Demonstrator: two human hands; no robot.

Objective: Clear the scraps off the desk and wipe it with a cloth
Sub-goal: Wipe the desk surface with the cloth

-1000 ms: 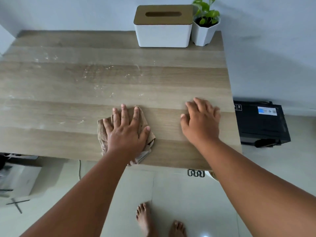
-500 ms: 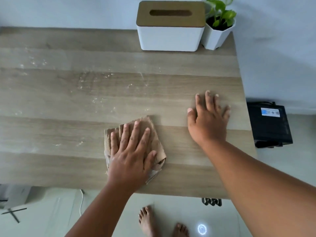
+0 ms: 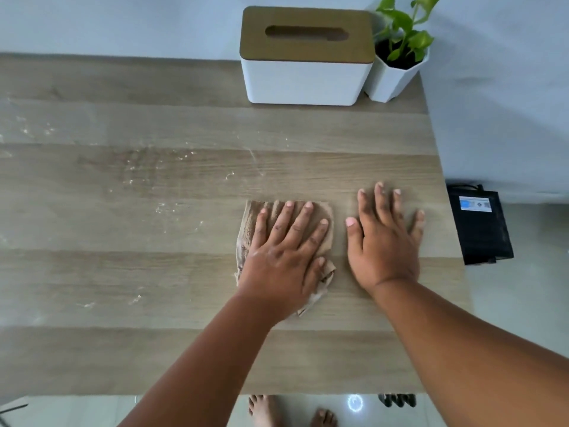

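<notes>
Pale blue wall [image 3: 492,87] at my 12. Glossy light tile floor [image 3: 523,303] with a lamp glare [image 3: 354,402] at 6. Black box [image 3: 478,226] on it at 3.

A crumpled beige cloth [image 3: 254,220] lies flat on the pale wood-grain desk [image 3: 184,272], right of scattered white scraps [image 3: 167,208].

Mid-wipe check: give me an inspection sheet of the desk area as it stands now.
Surface: wooden desk, pale crumbs and smears across the left and centre.
Job's things: brown cloth, crumpled, flat on the desk.
Clutter: tissue box and potted plant at the back right, side by side.
Grips: left hand spread flat, pressing the cloth; right hand open, flat on bare wood beside it.
Cables: nothing seen.
Surroundings: black device on the floor to the right; bare feet below the front edge.
</notes>
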